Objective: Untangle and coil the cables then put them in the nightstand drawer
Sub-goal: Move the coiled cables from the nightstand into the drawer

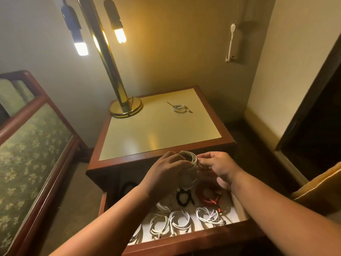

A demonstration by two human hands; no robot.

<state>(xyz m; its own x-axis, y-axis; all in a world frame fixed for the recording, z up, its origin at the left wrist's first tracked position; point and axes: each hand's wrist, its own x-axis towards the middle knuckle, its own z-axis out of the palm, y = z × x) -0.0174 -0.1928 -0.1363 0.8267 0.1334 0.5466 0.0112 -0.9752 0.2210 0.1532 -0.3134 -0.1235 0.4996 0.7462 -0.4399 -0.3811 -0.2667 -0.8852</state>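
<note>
Both hands hold a coiled white cable just above the open nightstand drawer. My left hand grips the coil from the left, and my right hand pinches its right side. Inside the drawer lie several coiled white cables, a black coil and a red coil. Another small white coil rests on the nightstand top, far right of the lamp.
A brass lamp with two lit bulbs stands at the nightstand's back left. A wooden bed frame with green patterned fabric lies to the left. A yellow chair arm is at the right, beside a dark doorway.
</note>
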